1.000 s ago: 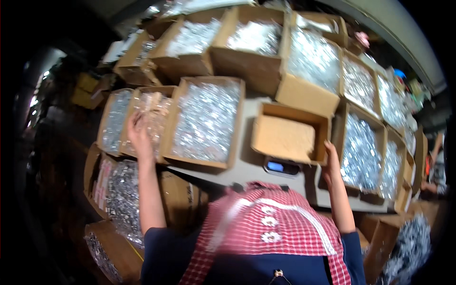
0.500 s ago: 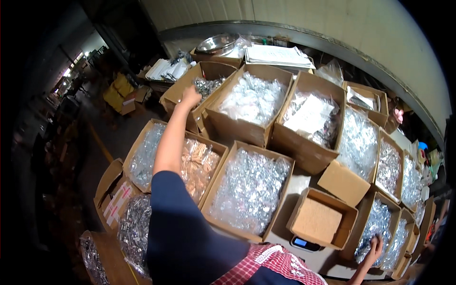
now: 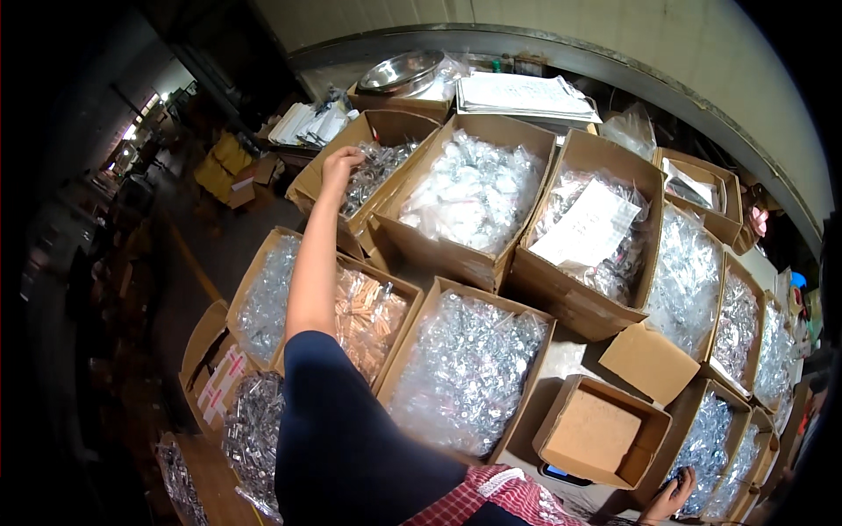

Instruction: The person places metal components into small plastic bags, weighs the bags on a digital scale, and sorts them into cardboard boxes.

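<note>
My left arm reaches far forward, and my left hand [image 3: 340, 167] is at the left rim of a cardboard box [image 3: 307, 182] at the back left. Its fingers are bent together beside the small silvery metal parts [image 3: 379, 167] in that box; anything between them is too small to make out. Low on the right, my right hand [image 3: 672, 498] is closed at the near end of a box of small bluish-silver packets [image 3: 704, 430]. Its fingers curl round something dark that I cannot identify. Left of it, an empty cardboard box [image 3: 603, 428] rests on a small scale [image 3: 560, 474].
Open boxes crowd the table, holding bagged silvery parts [image 3: 469, 364], copper-coloured pins [image 3: 367, 317] and clear packets [image 3: 474, 188]. A paper sheet [image 3: 586, 223] lies on one box. Papers [image 3: 524, 95] and a metal bowl [image 3: 402, 73] stand along the back wall.
My left hand has shifted slightly left and up, its fingers now pointing right over the metal parts. My right hand has moved lower, toward the near end of its box. The view has tilted slightly.
</note>
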`<state>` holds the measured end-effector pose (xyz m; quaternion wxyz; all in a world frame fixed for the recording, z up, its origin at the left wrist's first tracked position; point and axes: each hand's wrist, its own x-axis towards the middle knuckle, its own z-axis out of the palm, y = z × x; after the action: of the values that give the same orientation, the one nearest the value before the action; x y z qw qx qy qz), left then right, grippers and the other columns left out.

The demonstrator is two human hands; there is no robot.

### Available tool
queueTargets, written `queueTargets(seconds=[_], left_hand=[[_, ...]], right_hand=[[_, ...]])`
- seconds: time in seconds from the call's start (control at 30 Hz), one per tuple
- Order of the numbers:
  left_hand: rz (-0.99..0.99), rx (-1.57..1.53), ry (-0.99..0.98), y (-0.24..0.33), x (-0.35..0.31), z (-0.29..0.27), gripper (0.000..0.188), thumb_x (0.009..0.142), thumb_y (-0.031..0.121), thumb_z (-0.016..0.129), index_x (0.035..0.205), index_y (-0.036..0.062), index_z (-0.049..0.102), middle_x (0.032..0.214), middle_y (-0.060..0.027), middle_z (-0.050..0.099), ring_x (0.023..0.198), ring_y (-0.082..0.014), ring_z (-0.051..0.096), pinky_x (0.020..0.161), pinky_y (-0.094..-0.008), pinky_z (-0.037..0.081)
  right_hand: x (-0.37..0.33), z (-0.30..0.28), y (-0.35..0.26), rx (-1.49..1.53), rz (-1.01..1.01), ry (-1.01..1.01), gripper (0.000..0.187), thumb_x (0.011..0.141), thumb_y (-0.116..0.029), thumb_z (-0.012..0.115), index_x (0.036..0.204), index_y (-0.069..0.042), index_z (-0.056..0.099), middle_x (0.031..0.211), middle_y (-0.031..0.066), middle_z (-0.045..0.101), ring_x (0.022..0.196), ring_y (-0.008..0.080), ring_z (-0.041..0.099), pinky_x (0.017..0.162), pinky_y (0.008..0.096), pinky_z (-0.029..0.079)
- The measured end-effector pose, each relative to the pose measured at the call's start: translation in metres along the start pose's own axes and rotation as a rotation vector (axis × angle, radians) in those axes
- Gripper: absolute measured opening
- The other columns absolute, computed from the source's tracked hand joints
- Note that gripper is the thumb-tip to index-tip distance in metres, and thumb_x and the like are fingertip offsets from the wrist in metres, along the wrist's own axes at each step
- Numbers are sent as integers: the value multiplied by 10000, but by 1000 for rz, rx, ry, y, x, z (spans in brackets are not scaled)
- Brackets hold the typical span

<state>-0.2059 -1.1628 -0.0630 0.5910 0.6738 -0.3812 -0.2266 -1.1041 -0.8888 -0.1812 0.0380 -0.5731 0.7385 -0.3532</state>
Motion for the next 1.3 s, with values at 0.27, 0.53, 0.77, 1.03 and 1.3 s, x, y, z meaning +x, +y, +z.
queueTargets(seconds=[0.27, 0.53, 0.77, 1.03, 1.3], left_hand=[[-331, -814, -158, 86, -45, 60, 240, 986, 140, 415, 1065, -39, 554, 970, -155, 645, 846, -273, 631, 791, -401, 552], [-317, 21, -309, 96, -45, 106, 471, 787, 524, 708, 851, 70, 598, 612, 30, 439, 606, -107, 473, 526, -230, 336], [104, 1409, -498, 73, -64, 168, 386, 682, 317, 746, 935, 26, 735, 992, -154, 708, 962, -308, 667, 869, -395, 494], [-226, 39, -410, 108, -67, 147, 274, 878, 215, 607, 1041, 15, 699, 868, -30, 687, 653, -94, 548, 556, -247, 395], [-387, -600, -515, 93, -70, 199, 196, 924, 208, 601, 1043, 53, 609, 761, 2, 592, 509, -66, 454, 398, -214, 297]], right_hand=[[1, 4, 4, 45, 8, 13, 296, 880, -7, 436, 1121, 92, 575, 1222, 173, 559, 1117, 305, 556, 984, 388, 443], [3, 5, -4, 20, -46, 20, 299, 887, -10, 448, 1146, 81, 567, 1250, 178, 550, 1169, 311, 533, 1011, 390, 435], [1, 5, -7, 13, -61, 43, 294, 881, -6, 465, 1138, 50, 597, 1250, 176, 558, 1144, 315, 542, 1005, 394, 419], [-2, 4, -12, -21, -50, 71, 300, 875, -3, 468, 1142, 64, 588, 1253, 181, 566, 1162, 332, 540, 1007, 406, 415], [3, 6, -24, -7, -56, 109, 290, 844, 21, 489, 1108, 44, 608, 1216, 172, 588, 1125, 339, 558, 975, 393, 428]])
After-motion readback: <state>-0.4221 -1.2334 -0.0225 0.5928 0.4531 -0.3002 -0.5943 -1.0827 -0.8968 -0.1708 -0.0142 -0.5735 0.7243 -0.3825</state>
